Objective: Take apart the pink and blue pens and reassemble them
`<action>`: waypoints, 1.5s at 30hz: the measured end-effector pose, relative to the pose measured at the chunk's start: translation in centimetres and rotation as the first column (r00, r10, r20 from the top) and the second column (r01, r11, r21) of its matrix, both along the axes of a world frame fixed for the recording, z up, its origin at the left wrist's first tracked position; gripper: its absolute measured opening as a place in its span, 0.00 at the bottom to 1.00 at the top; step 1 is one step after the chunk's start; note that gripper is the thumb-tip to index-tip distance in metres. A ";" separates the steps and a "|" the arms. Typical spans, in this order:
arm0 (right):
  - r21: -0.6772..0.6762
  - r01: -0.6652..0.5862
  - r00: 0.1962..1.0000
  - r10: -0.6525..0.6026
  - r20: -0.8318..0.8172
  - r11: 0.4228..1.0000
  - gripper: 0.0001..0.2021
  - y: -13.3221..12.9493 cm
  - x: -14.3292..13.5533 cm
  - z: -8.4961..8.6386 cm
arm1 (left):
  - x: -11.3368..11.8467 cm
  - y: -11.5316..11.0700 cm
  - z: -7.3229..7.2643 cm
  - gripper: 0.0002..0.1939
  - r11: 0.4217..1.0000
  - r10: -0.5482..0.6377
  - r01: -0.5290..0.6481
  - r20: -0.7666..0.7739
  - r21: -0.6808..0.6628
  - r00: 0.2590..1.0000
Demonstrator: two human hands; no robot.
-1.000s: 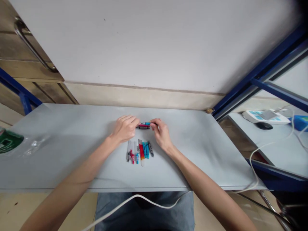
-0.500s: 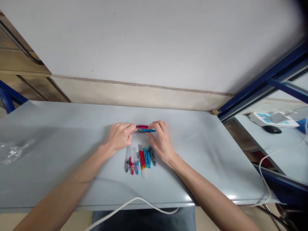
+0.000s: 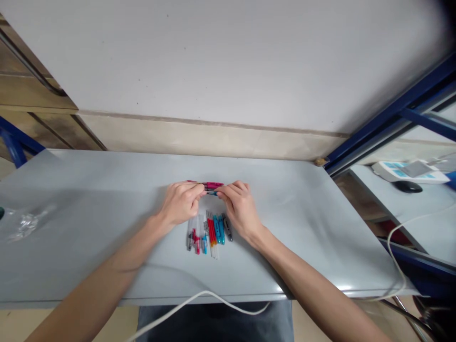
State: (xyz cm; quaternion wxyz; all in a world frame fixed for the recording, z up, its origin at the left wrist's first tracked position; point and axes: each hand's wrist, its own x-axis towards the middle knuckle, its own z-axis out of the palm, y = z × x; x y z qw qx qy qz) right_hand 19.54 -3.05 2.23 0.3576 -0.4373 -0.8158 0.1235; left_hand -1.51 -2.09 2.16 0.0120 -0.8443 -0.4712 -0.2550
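Note:
Between my two hands is a blue pen [image 3: 211,193], held level above the grey table [image 3: 117,209]. My left hand [image 3: 182,202] pinches its left end and my right hand [image 3: 239,204] closes on its right end. Just behind the fingertips lies a pink pen [image 3: 213,184], partly hidden by my hands. Nearer to me are clear pen barrels with black, pink and blue parts [image 3: 196,237], red refills [image 3: 213,230], blue grip pieces [image 3: 219,230] and a grey grip piece [image 3: 227,229], side by side.
Crumpled clear plastic [image 3: 26,223] lies at the table's left. A white cable [image 3: 203,293] loops across the front edge. On the right, beyond a blue frame [image 3: 377,114], are a black mouse [image 3: 408,186] and a white device [image 3: 390,170]. The wall [image 3: 213,137] stands behind.
My right fingers have closed around the blue pen, and less of it shows between my hands. More of the pink pen is visible behind them. The view has shifted slightly.

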 end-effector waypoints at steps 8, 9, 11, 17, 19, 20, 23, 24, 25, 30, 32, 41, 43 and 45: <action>0.116 -0.014 0.999 0.008 0.054 0.993 0.11 0.1 0.0 0.3 | 0.3 -0.3 0.2 0.10 0.999 0.011 -0.011 0.001 0.037 1.000; 0.120 -0.008 0.998 0.001 0.060 0.993 0.12 0.3 0.1 0.2 | 0.3 -0.3 0.3 0.10 0.999 0.017 -0.016 -0.005 0.037 1.000; 0.122 0.015 0.999 -0.021 0.048 0.992 0.12 0.7 0.4 0.1 | 0.2 -0.3 0.3 0.12 0.999 0.044 -0.044 -0.012 0.023 0.999; -0.012 0.014 1.000 -0.014 0.017 1.000 0.10 1.3 1.3 -0.3 | 0.1 0.1 0.4 0.20 0.998 0.062 -0.061 -0.010 0.028 0.998; -0.031 -0.023 1.000 0.023 -0.001 0.999 0.11 1.0 1.1 -0.3 | 0.1 0.1 0.5 0.16 0.997 -0.006 0.008 -0.035 0.077 0.999; -0.031 -0.043 0.999 0.043 -0.011 0.999 0.11 0.9 1.0 -0.2 | 0.2 0.1 0.6 0.14 0.993 -0.039 0.045 -0.054 0.106 0.998; -0.021 -0.060 0.997 0.059 -0.047 0.998 0.12 0.6 0.6 -0.2 | 0.4 -0.1 0.7 0.21 0.977 -0.100 0.119 -0.112 0.176 0.989; -0.016 -0.064 0.996 0.063 -0.058 0.998 0.12 0.6 0.6 -0.3 | 0.5 -0.2 0.7 0.25 0.975 -0.107 0.130 -0.126 0.182 0.986; -0.011 -0.070 0.995 0.069 -0.067 0.998 0.12 0.6 0.6 -0.3 | 0.6 -0.3 0.6 0.27 0.974 -0.112 0.136 -0.136 0.179 0.984; 0.035 -0.084 0.992 0.087 -0.087 0.996 0.13 0.6 0.7 -0.3 | 1.0 -0.6 0.5 0.14 0.986 -0.091 0.104 -0.108 0.126 0.990; 0.035 -0.076 0.994 0.079 -0.079 0.996 0.12 0.7 0.7 -0.2 | 1.0 -0.5 0.5 0.13 0.988 -0.062 0.074 -0.092 0.133 0.994; 0.188 0.060 0.987 -0.030 -0.157 0.980 0.10 2.3 2.7 0.8 | -1.0 0.9 0.1 0.16 0.984 0.072 -0.078 0.040 0.158 0.997; 0.219 0.085 0.982 -0.044 -0.183 0.972 0.09 2.4 3.1 1.3 | -1.4 1.2 0.0 0.15 0.982 0.113 -0.125 0.091 0.140 0.989; 0.195 0.034 0.983 0.003 -0.183 0.980 0.08 2.1 3.1 1.5 | -1.6 1.3 -0.1 0.14 0.982 0.130 -0.145 0.126 0.121 0.983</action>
